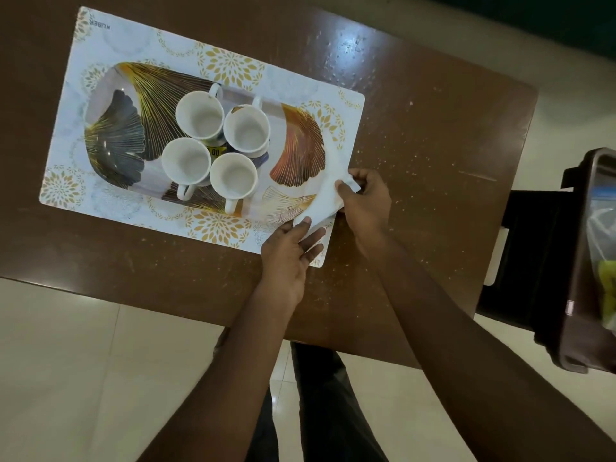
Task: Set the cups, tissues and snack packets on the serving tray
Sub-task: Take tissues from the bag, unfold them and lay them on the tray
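A serving tray [110,141] with gold and dark leaf prints lies on a patterned placemat [233,68]. Several white cups [200,115] stand grouped in the tray's middle. A white tissue [328,198] lies over the tray's right end. My right hand [366,201] pinches the tissue's far corner between thumb and fingers. My left hand [288,258] presses its near corner with the fingertips, fingers spread. No snack packets show on the tray.
The placemat rests on a brown table [433,135] with pale specks. A dark bin [586,261] with a plastic bag inside stands on a dark chair at the right. Pale floor tiles lie below the table's near edge.
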